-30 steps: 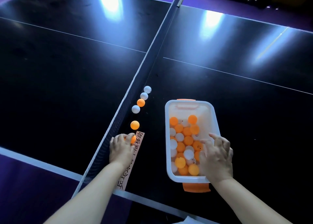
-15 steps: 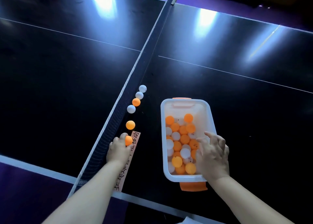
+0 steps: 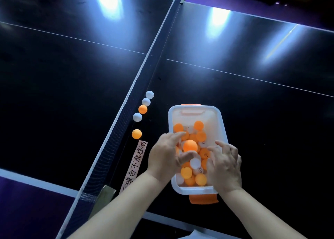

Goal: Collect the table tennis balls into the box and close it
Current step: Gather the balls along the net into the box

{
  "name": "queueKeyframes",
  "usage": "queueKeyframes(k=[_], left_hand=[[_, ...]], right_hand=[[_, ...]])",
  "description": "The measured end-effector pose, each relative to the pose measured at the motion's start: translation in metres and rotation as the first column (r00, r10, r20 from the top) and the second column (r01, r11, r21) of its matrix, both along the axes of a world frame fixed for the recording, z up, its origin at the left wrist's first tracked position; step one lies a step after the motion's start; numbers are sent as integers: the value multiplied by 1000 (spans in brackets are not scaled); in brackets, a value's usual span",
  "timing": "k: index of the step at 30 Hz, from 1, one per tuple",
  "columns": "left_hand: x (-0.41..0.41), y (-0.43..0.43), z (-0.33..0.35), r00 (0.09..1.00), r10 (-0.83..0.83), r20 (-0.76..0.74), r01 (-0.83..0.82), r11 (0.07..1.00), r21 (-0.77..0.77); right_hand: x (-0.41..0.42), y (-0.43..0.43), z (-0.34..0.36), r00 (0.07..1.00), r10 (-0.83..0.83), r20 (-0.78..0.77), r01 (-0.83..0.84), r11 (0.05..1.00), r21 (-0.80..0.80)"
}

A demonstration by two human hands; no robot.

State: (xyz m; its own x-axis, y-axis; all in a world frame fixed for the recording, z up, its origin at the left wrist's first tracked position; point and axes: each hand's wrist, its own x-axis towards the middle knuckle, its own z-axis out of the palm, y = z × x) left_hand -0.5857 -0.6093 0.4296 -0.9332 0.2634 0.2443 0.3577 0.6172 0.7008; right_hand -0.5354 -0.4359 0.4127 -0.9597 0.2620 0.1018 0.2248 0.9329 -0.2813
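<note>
**Orange ball over box; five left along the net**

Head view. Left hand (image 3: 167,155) hangs over the near half of the white box (image 3: 221,123), fingers loosely curled round one orange ball (image 3: 190,145); the ball looks on the point of release, though whether it has left the fingers I cannot tell. Right hand (image 3: 225,163) rests on the box's right wall, fingers spread wide, holding nothing.

Step judged: depositing a collected ball. Next move calls for the left hand to reach left to the nearest loose ball by the net (image 3: 115,130).

Count on the worktop (image 3: 253,112), loose, in a row just right of the net: two orange balls (image 3: 136,134), three white balls (image 3: 137,117). Box contents: mixed orange and white, overlapping, not countable. No lid seen; orange latches (image 3: 203,199) show at the near and far ends. A paper strip (image 3: 137,163) with printed characters lies between net and box.
</note>
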Motion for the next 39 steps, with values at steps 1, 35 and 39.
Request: queueKeyframes(k=[1, 35, 39], left_hand=[[-2, 4, -2, 1000, 10, 10, -10, 1000, -2], [-26, -24, -10, 936, 282, 208, -305, 948, 86], [-17, 3, -6, 999, 34, -38, -32, 998, 53]], right_hand=[[0, 0, 0, 1000, 0, -5, 0, 1000, -1], [-1, 1, -2, 999, 22, -30, -21, 999, 42], [-1, 1, -1, 999, 12, -37, -11, 999, 31]])
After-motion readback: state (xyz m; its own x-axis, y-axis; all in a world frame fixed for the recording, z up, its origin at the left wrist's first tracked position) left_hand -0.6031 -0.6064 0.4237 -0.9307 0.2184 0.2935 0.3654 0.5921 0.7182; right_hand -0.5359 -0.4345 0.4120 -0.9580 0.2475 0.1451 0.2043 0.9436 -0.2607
